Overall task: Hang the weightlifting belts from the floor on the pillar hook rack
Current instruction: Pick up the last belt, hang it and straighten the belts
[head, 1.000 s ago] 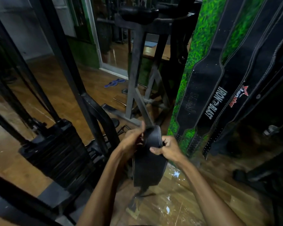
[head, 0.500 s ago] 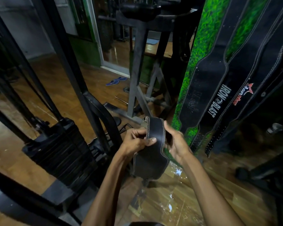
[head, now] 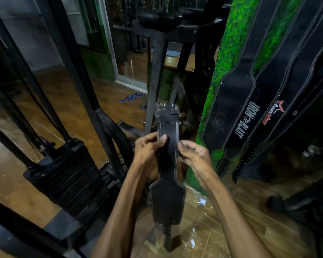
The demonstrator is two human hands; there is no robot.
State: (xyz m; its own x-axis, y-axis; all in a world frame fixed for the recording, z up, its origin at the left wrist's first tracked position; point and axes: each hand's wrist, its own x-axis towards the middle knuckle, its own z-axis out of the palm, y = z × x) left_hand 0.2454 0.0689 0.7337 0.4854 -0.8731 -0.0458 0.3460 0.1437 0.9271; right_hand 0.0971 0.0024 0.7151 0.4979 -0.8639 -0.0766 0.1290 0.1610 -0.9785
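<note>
1. The black stitched leather weightlifting belt (head: 167, 164) I'm holding at frame centre now stands taller than a moment ago, its buckle end (head: 167, 113) risen clear above my hands.
2. My left hand (head: 147, 151) pinches its left edge; my right hand (head: 195, 155) curls against the right edge.
3. Other black belts (head: 229, 108) already hang on the green pillar (head: 229, 43) at right; hooks aren't visible, so I'd judge lifting comes next.

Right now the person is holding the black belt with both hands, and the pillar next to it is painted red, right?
Not quite. The pillar is green, not red, as the head view shows. The rest is right: the left hand and the right hand both hold the black belt, and the pillar stands beside it.
</note>
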